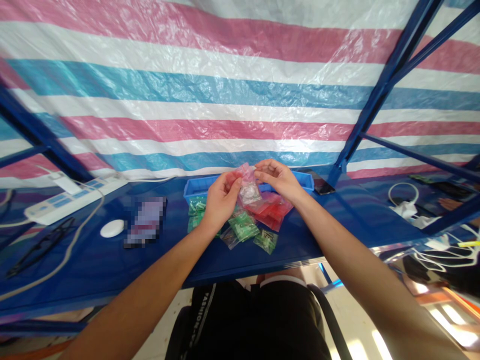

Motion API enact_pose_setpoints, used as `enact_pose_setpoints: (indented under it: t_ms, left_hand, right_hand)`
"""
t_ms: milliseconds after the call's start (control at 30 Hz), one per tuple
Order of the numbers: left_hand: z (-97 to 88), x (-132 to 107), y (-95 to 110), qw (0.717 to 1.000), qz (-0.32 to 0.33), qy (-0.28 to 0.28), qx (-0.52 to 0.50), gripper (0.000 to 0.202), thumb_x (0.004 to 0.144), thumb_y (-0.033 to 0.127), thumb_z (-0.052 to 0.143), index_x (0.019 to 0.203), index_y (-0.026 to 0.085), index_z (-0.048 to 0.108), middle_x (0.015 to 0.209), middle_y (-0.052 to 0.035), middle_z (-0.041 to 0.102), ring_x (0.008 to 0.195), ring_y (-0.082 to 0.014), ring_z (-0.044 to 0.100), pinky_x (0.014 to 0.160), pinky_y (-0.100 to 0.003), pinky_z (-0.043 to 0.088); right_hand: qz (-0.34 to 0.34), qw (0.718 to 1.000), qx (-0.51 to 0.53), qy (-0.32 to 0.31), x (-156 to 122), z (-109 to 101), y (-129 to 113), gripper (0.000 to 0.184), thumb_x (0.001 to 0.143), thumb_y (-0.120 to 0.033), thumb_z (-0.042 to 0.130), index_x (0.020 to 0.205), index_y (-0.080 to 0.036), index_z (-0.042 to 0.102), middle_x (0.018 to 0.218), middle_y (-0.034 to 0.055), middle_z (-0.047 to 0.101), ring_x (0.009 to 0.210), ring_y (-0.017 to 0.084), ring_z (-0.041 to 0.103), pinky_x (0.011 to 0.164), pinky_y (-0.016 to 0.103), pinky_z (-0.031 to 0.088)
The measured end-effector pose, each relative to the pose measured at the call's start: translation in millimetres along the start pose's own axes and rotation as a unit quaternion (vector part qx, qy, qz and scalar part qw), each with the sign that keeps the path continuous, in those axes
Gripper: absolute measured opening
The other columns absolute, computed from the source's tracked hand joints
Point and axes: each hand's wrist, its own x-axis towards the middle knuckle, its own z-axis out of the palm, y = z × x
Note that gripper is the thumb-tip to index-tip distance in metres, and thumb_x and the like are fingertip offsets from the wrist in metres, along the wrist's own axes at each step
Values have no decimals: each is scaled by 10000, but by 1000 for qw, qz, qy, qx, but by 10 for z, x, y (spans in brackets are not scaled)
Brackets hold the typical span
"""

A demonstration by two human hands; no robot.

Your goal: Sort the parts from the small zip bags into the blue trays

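Note:
A small clear plastic bag with a pinkish top [248, 190] is held up over the blue shelf. My left hand [224, 194] pinches its left side between thumb and fingers. On its right, my right hand [275, 176] has curled fingers at the bag's upper edge, thumb and fingertips close together. Beneath the hands lie red plastic bags [272, 212]. Nearer me are small clear bags with green contents [243, 226], and another such bag [266, 241] sits to their right. More green packets [196, 206] lie left, partly behind my left wrist. A blue tray [303, 181] stands behind, largely covered by my hands.
Left on the blue shelf [172, 265] are a white power strip [75, 200] with cables, eyeglasses [41, 245], a white round object [112, 228] and a pixelated item [146, 221]. A dark phone [321, 184] lies right of the tray. Blue metal posts [378, 95] frame a striped sheet [225, 95].

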Motion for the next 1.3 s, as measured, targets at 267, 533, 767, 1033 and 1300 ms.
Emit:
enact_pose_setpoints:
  t_ms: [267, 533, 767, 1033, 1300]
  left_hand:
    - [34, 11, -7, 998, 18, 16, -53, 360, 979, 479, 744, 1199, 224, 614, 1046, -44, 752, 926, -188, 732, 818, -292, 598]
    - [7, -6, 8, 999, 44, 5, 7, 566, 1010, 443, 716, 1498, 257, 500, 1483, -141, 627, 1290, -276, 682, 1011, -395, 618]
    - [-20, -53, 161, 932, 241, -66, 261, 606, 859, 392, 898, 1408, 299, 658, 1667, -115, 467, 1593, -384, 377, 1315, -628, 329]
    - [-51, -30, 137, 921, 268, -40, 281, 232, 978, 201, 709, 1179, 293, 779, 1477, -37, 671, 1607, -319, 367, 1318, -621, 332]
    - [-59, -39, 244, 979, 136, 14, 148, 235, 1044, 413, 686, 1106, 216, 798, 1060, -59, 782, 988, -215, 712, 935, -359, 583]
  right_hand:
    - [73, 988, 13, -135, -96, 68, 22, 497, 770, -466, 947, 1154, -248, 720, 1011, 25, 823, 899, 204, 767, 835, 331, 594]
    - [60, 998, 9, -35, -18, -2, 14, 506, 731, -498, 967, 1101, -228, 752, 925, 12, 826, 784, 167, 730, 754, 291, 562]
    - [93, 994, 47, -20, -54, -34, -57, 633, 752, -486, 948, 1287, -236, 721, 875, 4, 803, 700, 155, 692, 628, 262, 551]
    - [112, 992, 50, -38, -69, -9, -83, 609, 791, -510, 924, 1310, -256, 731, 914, 24, 817, 727, 177, 733, 629, 274, 584]
    - [150, 985, 72, -41, -57, 35, -147, 623, 871, -810, 714, 1008, -203, 739, 827, 79, 762, 653, 185, 680, 589, 307, 560]
